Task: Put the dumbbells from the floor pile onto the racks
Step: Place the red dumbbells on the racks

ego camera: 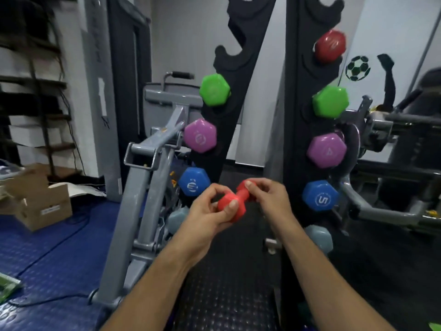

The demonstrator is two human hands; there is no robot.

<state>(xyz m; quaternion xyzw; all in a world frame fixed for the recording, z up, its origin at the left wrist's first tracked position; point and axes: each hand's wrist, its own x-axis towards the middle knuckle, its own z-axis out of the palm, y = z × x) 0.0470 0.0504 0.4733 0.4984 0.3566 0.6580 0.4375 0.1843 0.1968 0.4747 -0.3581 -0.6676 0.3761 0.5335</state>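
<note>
Dumbbell handling is at the carrying stage: 1 red dumbbell [235, 202] is held low in the centre of the frame, between the 2 black racks. Its near head is pinched by the curled fingers and thumb of the left hand [210, 216], while its far head is gripped by the fingertips of the right hand [268, 198]. Its long axis is seen to run from lower left to upper right, angled away from the viewer, so both hands are equally engaged and neither is freer. On the left rack [238, 56], 4 heads are counted from top to bottom: 1 green dumbbell [214, 90], 1 purple dumbbell [200, 135], 1 blue dumbbell [193, 181] and 1 grey dumbbell [177, 217]. On the right rack [300, 103], 5 are counted: dark red [330, 45], green [330, 101], purple [326, 150], blue [320, 195] and grey [318, 237]. Empty hooks are visible only at the upper part of the frame, most plainly on the left rack above the green head, so it is judged that the red dumbbell must be raised well above the hands and turned level before being seated. The floor pile is not in view.
</note>
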